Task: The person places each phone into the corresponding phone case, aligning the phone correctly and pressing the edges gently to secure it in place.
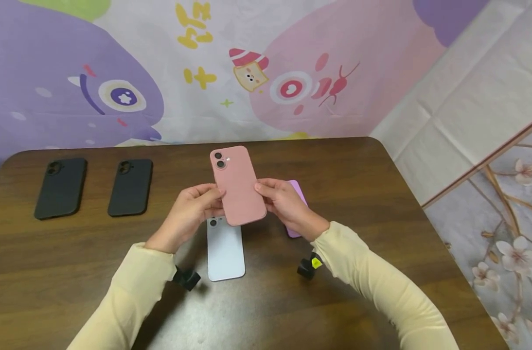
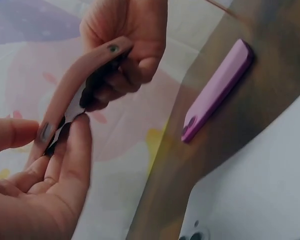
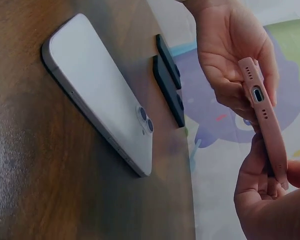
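Note:
In the head view both hands hold a pink phone case (image 1: pixel 239 189) above the table, its back with two round camera openings facing up. My left hand (image 1: pixel 188 209) pinches its left long edge, thumb on the back and fingers underneath. The right hand (image 1: pixel 288 204) grips the opposite edge the same way. Dark and pale patches show on its underside in the left wrist view; I cannot tell whether a phone sits in it. A charging-port opening shows in its end in the right wrist view. Below lies a white phone (image 1: pixel 226 253), its top partly hidden by the case and left hand.
A purple phone or case (image 1: pixel 293 232) lies partly behind the right hand. Two black phone cases (image 1: pixel 61 188) (image 1: pixel 131 187) lie at the left of the brown wooden table (image 1: pixel 362 301). A cartoon-printed cloth (image 1: pixel 196 116) hangs behind it, and a pale flowered panel (image 1: pixel 498 233) stands at right.

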Demonstrator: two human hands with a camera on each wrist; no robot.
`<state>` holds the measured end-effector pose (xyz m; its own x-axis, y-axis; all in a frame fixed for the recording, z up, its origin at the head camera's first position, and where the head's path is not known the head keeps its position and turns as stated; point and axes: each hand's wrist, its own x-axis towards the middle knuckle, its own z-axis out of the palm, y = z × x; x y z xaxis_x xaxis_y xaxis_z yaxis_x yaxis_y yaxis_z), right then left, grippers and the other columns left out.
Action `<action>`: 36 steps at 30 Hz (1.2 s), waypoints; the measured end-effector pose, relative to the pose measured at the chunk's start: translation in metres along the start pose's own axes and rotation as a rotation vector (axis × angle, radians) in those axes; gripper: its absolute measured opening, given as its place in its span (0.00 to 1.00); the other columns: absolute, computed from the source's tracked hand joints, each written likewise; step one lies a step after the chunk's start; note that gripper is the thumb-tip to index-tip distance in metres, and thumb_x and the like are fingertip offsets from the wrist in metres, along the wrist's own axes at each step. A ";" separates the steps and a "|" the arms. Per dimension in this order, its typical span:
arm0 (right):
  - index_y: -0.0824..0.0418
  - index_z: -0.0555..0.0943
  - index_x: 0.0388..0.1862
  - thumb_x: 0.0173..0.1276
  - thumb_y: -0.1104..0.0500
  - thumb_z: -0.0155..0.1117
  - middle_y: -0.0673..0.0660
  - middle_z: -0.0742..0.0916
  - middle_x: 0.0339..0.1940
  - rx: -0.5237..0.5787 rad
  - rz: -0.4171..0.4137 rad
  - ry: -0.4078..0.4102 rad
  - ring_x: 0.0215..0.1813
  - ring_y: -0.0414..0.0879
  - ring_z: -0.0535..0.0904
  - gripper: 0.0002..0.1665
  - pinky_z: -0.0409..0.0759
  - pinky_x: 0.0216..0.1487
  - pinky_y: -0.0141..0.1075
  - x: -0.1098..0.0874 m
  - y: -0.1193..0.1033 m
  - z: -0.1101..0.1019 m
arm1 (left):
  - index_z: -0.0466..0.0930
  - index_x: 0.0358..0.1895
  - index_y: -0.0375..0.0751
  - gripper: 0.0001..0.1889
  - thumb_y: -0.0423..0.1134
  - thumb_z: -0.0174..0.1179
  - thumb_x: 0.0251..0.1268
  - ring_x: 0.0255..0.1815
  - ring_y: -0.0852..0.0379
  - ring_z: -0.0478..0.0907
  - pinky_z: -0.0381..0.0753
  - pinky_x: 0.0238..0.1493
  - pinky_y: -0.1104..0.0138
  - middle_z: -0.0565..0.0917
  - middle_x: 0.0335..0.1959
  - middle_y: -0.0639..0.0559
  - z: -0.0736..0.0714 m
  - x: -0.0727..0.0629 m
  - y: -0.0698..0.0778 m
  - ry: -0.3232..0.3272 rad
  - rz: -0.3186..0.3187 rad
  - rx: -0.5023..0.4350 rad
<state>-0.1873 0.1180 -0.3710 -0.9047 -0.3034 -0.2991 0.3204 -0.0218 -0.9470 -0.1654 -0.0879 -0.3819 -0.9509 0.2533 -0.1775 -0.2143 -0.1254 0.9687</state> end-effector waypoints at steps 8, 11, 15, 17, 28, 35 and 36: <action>0.76 0.70 0.56 0.73 0.64 0.48 0.44 0.83 0.25 0.021 0.006 0.086 0.29 0.34 0.78 0.18 0.78 0.29 0.24 0.001 -0.005 -0.025 | 0.73 0.53 0.34 0.17 0.42 0.55 0.68 0.35 0.63 0.84 0.84 0.42 0.70 0.84 0.34 0.60 -0.027 -0.003 0.005 0.078 0.006 0.063; 0.72 0.72 0.51 0.73 0.64 0.47 0.43 0.83 0.22 0.027 0.007 0.126 0.26 0.33 0.78 0.14 0.76 0.27 0.24 0.001 -0.009 -0.040 | 0.74 0.51 0.40 0.14 0.44 0.55 0.67 0.36 0.63 0.83 0.83 0.42 0.71 0.83 0.35 0.62 -0.039 -0.008 0.009 0.126 0.012 0.118; 0.64 0.73 0.44 0.74 0.63 0.48 0.43 0.82 0.21 0.014 -0.002 0.185 0.25 0.33 0.75 0.07 0.72 0.24 0.24 0.001 -0.015 -0.064 | 0.72 0.55 0.40 0.18 0.47 0.52 0.69 0.38 0.66 0.82 0.83 0.44 0.71 0.81 0.37 0.65 -0.056 -0.014 0.012 0.200 0.020 0.280; 0.61 0.74 0.41 0.74 0.62 0.48 0.43 0.82 0.21 0.014 -0.010 0.210 0.25 0.33 0.75 0.06 0.72 0.24 0.24 0.000 -0.018 -0.076 | 0.71 0.57 0.38 0.21 0.49 0.50 0.70 0.38 0.69 0.81 0.82 0.43 0.72 0.80 0.37 0.67 -0.066 -0.016 0.013 0.241 0.028 0.363; 0.61 0.74 0.38 0.74 0.63 0.46 0.43 0.80 0.23 0.038 -0.028 0.322 0.29 0.34 0.74 0.08 0.74 0.30 0.24 0.004 -0.015 -0.121 | 0.70 0.61 0.37 0.24 0.49 0.48 0.69 0.33 0.71 0.75 0.76 0.31 0.81 0.74 0.37 0.65 -0.108 -0.024 0.010 0.519 0.068 0.634; 0.72 0.68 0.56 0.74 0.62 0.45 0.43 0.79 0.29 0.017 0.012 0.413 0.34 0.33 0.74 0.17 0.76 0.35 0.23 0.014 -0.008 -0.141 | 0.72 0.59 0.37 0.23 0.47 0.49 0.67 0.30 0.70 0.75 0.75 0.28 0.80 0.74 0.34 0.64 -0.117 -0.026 0.004 0.576 0.021 0.648; 0.72 0.68 0.57 0.74 0.62 0.45 0.44 0.78 0.29 0.013 0.019 0.421 0.34 0.33 0.74 0.18 0.76 0.35 0.23 0.015 -0.006 -0.143 | 0.73 0.59 0.37 0.23 0.47 0.49 0.67 0.30 0.70 0.74 0.74 0.28 0.80 0.74 0.35 0.63 -0.119 -0.025 0.003 0.581 0.012 0.652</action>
<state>-0.2434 0.2500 -0.3867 -0.9334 0.1117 -0.3410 0.3395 -0.0325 -0.9400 -0.1684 -0.2086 -0.3952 -0.9535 -0.2964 -0.0551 -0.2024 0.4939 0.8456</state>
